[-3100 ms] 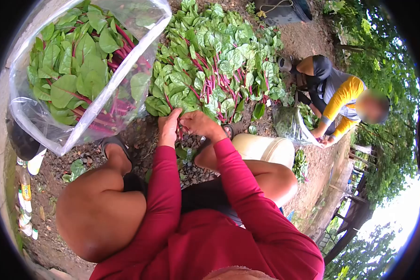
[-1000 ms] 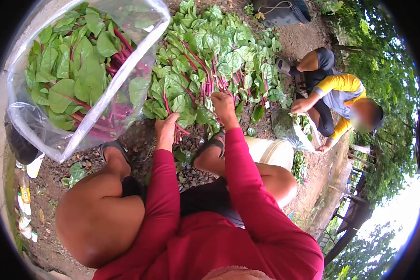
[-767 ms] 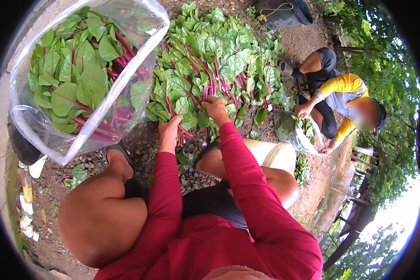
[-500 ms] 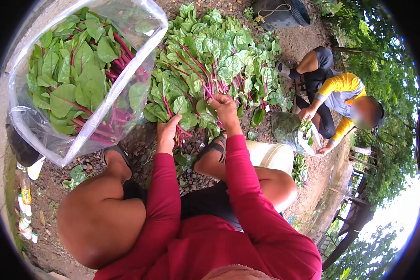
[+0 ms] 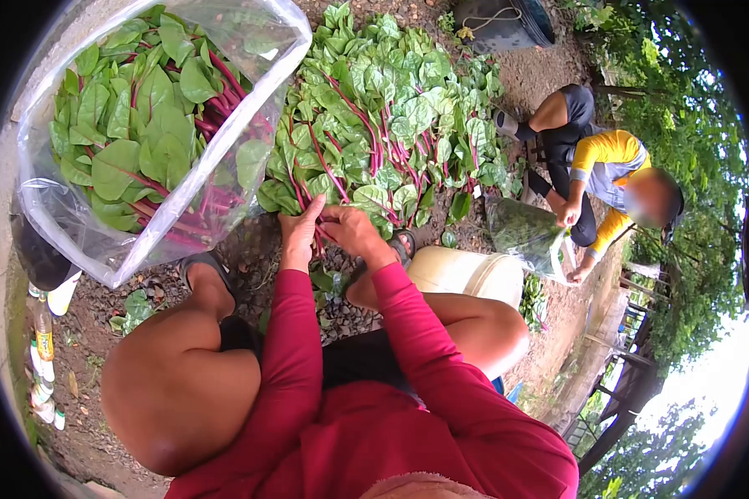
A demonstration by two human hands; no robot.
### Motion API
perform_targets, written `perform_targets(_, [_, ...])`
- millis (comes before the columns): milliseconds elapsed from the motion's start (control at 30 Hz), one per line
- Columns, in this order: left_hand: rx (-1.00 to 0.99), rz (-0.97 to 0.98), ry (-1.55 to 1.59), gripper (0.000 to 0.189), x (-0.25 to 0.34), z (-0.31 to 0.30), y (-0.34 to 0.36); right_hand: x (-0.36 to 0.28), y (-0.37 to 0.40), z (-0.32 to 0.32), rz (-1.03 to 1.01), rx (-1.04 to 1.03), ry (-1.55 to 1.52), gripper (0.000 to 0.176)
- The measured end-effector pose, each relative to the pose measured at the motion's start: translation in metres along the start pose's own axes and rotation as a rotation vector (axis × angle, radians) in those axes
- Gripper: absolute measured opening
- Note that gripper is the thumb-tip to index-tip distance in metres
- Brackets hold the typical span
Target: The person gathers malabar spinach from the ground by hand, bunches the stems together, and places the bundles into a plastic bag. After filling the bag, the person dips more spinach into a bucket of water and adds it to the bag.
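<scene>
My left hand [image 5: 300, 233] is closed around the lower ends of several red-stemmed Malabar spinach stems [image 5: 318, 243]. Their leaves lie against the big green heap of Malabar spinach [image 5: 399, 91] on the ground before me. Close beside it, my right hand [image 5: 351, 229] has its fingers pinched at the same stem ends, next to my left thumb. To the left a clear plastic bag [image 5: 287, 62] with a whitish rolled rim stands wide, holding many leafy stems [image 5: 162, 125] with their red ends toward me.
A cream bucket [image 5: 449, 273] lies by my right leg. Bottles [image 5: 43, 341] line the left edge, and a dark bucket [image 5: 508, 23] stands at the back. On the right, a person in yellow sleeves [image 5: 599, 150] holds a clear bag of greens [image 5: 528, 233].
My right hand has moved left and toward me, from the heap to my left hand. The other person's hand has moved from leafy greens to the bag's rim.
</scene>
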State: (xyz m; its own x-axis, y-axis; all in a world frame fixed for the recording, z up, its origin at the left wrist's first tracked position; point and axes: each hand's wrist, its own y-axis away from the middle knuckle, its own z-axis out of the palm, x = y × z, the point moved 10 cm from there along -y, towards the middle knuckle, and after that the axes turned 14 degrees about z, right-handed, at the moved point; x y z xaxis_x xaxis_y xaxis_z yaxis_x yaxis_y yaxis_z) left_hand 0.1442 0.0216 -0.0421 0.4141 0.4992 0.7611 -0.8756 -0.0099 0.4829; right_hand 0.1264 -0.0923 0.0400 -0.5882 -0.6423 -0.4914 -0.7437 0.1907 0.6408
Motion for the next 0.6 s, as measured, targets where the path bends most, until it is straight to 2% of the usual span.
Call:
perform_targets(33, [-0.003,-0.031,0.001,0.043,-0.004,0.000,0.000,-0.002,0.000,-0.001,-0.095,-0.011,-0.083,0.031])
perform_targets(67, [-0.003,-0.059,0.001,0.042,-0.008,-0.003,-0.002,0.005,-0.003,-0.010,-0.027,0.017,-0.156,0.030])
perform_targets(133, [0.001,0.010,0.011,0.041,-0.008,-0.002,-0.004,0.019,-0.014,-0.030,0.109,0.071,-0.305,0.029])
perform_targets(167, [-0.013,0.035,-0.002,0.042,-0.008,-0.003,-0.006,0.025,-0.022,-0.049,0.092,0.265,-0.199,0.028])
perform_targets(267, [-0.023,-0.004,-0.027,0.046,-0.008,-0.003,-0.002,0.031,-0.037,-0.073,0.054,0.467,0.013,0.034])
perform_targets(367, [-0.023,-0.017,-0.026,0.052,-0.003,0.001,0.000,0.032,-0.050,-0.054,0.011,0.417,0.192,0.037])
perform_targets(467, [-0.005,0.002,-0.034,0.055,0.004,0.000,-0.001,0.050,-0.065,-0.049,0.148,0.278,0.004,0.038])
perform_targets(500, [0.004,0.004,-0.036,0.056,0.005,-0.001,0.000,0.047,-0.060,-0.058,0.173,0.318,0.014,0.031])
perform_targets(600, [-0.003,0.028,-0.019,0.054,-0.004,-0.005,-0.005,0.046,-0.051,-0.081,0.158,0.172,-0.332,0.024])
